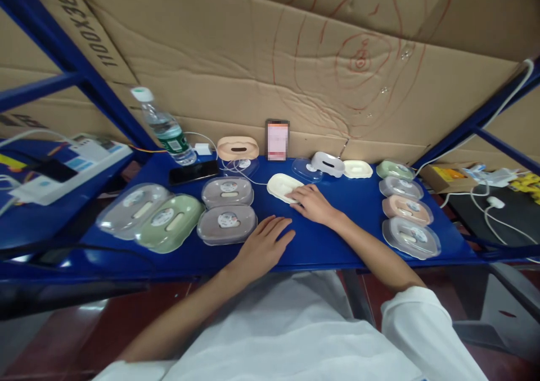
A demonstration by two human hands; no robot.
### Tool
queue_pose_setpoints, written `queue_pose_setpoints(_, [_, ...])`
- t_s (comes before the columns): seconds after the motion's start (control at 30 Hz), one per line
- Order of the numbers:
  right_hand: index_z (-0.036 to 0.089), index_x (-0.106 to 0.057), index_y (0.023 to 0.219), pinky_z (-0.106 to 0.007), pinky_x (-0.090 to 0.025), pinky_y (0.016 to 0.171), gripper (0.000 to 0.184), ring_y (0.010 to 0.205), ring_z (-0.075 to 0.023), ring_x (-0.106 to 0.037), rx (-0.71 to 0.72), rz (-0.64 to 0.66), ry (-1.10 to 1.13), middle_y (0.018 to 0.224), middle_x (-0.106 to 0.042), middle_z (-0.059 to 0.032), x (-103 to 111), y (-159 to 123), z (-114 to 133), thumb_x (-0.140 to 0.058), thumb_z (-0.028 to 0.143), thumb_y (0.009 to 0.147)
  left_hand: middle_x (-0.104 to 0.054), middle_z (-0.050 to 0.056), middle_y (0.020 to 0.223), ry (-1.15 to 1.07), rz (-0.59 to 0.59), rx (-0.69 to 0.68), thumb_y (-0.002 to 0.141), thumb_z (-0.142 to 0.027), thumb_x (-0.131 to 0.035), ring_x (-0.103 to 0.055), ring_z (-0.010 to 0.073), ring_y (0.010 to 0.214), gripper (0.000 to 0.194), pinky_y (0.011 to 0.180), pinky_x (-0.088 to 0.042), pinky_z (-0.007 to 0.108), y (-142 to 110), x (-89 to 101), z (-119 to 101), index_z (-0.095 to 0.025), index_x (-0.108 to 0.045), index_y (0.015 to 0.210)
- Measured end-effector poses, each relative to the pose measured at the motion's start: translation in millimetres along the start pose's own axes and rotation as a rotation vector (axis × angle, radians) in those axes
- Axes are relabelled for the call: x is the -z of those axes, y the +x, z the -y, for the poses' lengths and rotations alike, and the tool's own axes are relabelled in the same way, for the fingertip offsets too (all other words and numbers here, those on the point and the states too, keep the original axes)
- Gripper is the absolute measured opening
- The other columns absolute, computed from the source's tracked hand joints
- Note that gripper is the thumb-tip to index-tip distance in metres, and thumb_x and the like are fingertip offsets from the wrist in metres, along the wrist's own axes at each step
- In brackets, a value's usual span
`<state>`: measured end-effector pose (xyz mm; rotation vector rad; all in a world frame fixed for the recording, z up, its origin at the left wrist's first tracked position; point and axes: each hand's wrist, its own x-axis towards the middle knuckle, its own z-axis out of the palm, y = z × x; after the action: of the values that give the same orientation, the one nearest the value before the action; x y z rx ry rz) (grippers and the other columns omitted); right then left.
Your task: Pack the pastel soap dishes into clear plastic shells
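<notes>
My right hand (pixel 314 204) holds the right end of a shallow cream oval dish (pixel 282 185), its fingers over the rim. The dish lies on the blue table. My left hand (pixel 264 245) is open, palm down with fingers stretched, near the front edge and holding nothing. Just left of it are two stacked-looking grey lidded boxes, the nearer box (pixel 226 223) and the farther box (pixel 226 192), with round labels. Behind the dish are a clear oval lid (pixel 307 170), a grey slotted piece (pixel 328 164) and another cream dish (pixel 358 169).
A green lidded box (pixel 169 223) and a grey one (pixel 133 209) lie left. Several lidded boxes, including a peach box (pixel 407 210), line the right. At the back are a bottle (pixel 169 136), a dark phone (pixel 194 172), a peach slotted piece (pixel 238 148) and an upright lit phone (pixel 277 140).
</notes>
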<state>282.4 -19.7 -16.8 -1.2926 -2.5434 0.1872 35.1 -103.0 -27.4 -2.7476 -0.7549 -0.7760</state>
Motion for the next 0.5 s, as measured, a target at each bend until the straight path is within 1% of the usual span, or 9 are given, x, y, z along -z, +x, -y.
queue_pose_setpoints(0.07, [0.018, -0.073, 0.132, -0.049, -0.045, 0.111, 0.028, 0.125, -0.0309, -0.068, -0.016, -0.059, 0.061, 0.129, -0.076, -0.0151, -6, 5, -3, -0.06, 0.023, 0.107, -0.073, 0.015, 0.134, -0.032, -0.018, 0.031, 0.097, -0.005, -0.056, -0.071, 0.0291, 0.122, 0.031, 0.109, -0.06, 0.049, -1, -1.6, 1, -0.017, -0.074, 0.12])
queue_pose_setpoints(0.13, [0.018, -0.074, 0.128, -0.046, -0.048, 0.108, 0.026, 0.12, -0.029, -0.069, -0.035, -0.147, 0.218, 0.127, -0.076, -0.0135, -9, 12, -6, -0.061, 0.024, 0.107, -0.074, 0.014, 0.13, -0.072, -0.032, 0.062, 0.099, -0.007, -0.057, -0.071, 0.0282, 0.117, 0.027, 0.106, -0.062, 0.047, -4, -4.9, 1, -0.016, -0.074, 0.117])
queue_pose_setpoints(0.23, [0.022, -0.072, 0.126, -0.04, -0.055, 0.098, 0.027, 0.105, -0.024, -0.072, -0.095, -0.264, 0.579, 0.117, -0.077, -0.0081, -7, 29, -9, -0.063, 0.037, 0.106, -0.074, 0.013, 0.128, -0.116, -0.039, 0.082, 0.1, -0.008, -0.059, -0.072, 0.0271, 0.113, 0.023, 0.102, -0.063, 0.045, -9, -10.9, -1, -0.016, -0.073, 0.115])
queue_pose_setpoints(0.3, [0.024, -0.071, 0.126, -0.037, -0.057, 0.093, 0.032, 0.099, -0.0223, -0.072, -0.134, -0.324, 0.743, 0.112, -0.077, -0.0054, 0, 39, -8, -0.062, 0.047, 0.106, -0.074, 0.013, 0.128, -0.138, -0.054, 0.09, 0.101, -0.009, -0.059, -0.072, 0.0266, 0.112, 0.023, 0.101, -0.063, 0.044, -11, -13.5, -2, -0.016, -0.072, 0.118])
queue_pose_setpoints(0.33, [0.024, -0.071, 0.126, -0.037, -0.057, 0.093, 0.033, 0.099, -0.0222, -0.072, -0.133, -0.339, 0.754, 0.111, -0.076, -0.0053, 4, 41, -6, -0.062, 0.049, 0.106, -0.073, 0.014, 0.13, -0.146, -0.076, 0.1, 0.101, -0.009, -0.059, -0.072, 0.0266, 0.114, 0.025, 0.101, -0.063, 0.044, -13, -14.0, -2, -0.017, -0.071, 0.121])
queue_pose_setpoints(0.4, [0.023, -0.072, 0.124, -0.04, -0.055, 0.097, 0.031, 0.103, -0.0236, -0.071, -0.075, -0.305, 0.623, 0.113, -0.076, -0.0073, 15, 33, 1, -0.063, 0.045, 0.106, -0.069, 0.015, 0.138, -0.143, -0.154, 0.138, 0.101, -0.009, -0.059, -0.07, 0.0278, 0.122, 0.031, 0.104, -0.062, 0.045, -16, -13.4, -2, -0.018, -0.068, 0.129])
queue_pose_setpoints(0.43, [0.022, -0.073, 0.124, -0.042, -0.054, 0.1, 0.028, 0.108, -0.0251, -0.071, -0.027, -0.251, 0.514, 0.115, -0.076, -0.0089, 20, 24, 6, -0.064, 0.041, 0.106, -0.067, 0.017, 0.142, -0.132, -0.202, 0.159, 0.101, -0.009, -0.06, -0.068, 0.0289, 0.128, 0.035, 0.106, -0.061, 0.046, -17, -12.6, -3, -0.019, -0.066, 0.133])
queue_pose_setpoints(0.5, [0.023, -0.075, 0.125, -0.047, -0.049, 0.107, 0.023, 0.117, -0.0281, -0.07, 0.069, -0.092, 0.317, 0.12, -0.077, -0.0109, 29, -2, 15, -0.064, 0.03, 0.106, -0.062, 0.019, 0.149, -0.095, -0.268, 0.197, 0.1, -0.009, -0.061, -0.062, 0.0318, 0.139, 0.041, 0.112, -0.058, 0.049, -19, -11.1, -4, -0.019, -0.063, 0.14])
